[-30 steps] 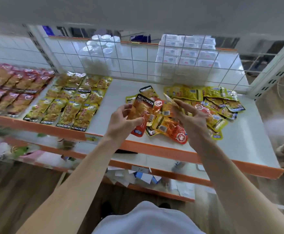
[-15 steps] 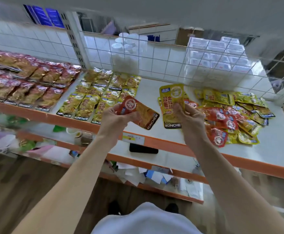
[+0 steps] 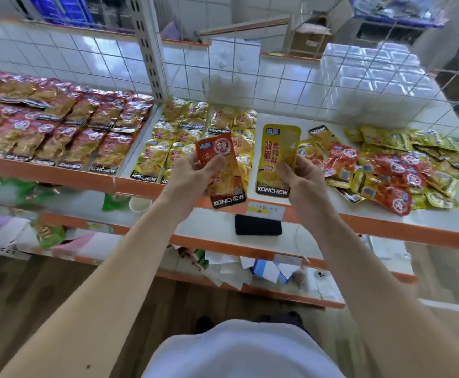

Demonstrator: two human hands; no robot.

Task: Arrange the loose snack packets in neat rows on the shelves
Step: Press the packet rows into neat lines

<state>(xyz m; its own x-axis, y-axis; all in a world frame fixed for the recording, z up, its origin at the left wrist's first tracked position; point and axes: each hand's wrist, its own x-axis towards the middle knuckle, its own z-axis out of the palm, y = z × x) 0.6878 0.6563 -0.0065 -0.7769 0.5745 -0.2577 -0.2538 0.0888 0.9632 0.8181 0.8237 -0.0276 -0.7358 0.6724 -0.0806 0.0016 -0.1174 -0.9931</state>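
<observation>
While the left hand (image 3: 193, 175) grips a red packet (image 3: 219, 150) at frame centre, black KONCHEW band lowest, the right hand (image 3: 304, 181) pinches a taller yellow packet (image 3: 274, 151) just beside it, above the shelf (image 3: 441, 211); a loose pile (image 3: 400, 170) lies right.

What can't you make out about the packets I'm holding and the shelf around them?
Head view:
- Yellow rows: front corner hidden behind the left hand and its red packet.
- Yellow packet: edge under right hand.
- Loose pile: lower packets buried under others.
- Shelf label: handwriting too small to read.
- Green bags, lower shelf: blurred.
</observation>
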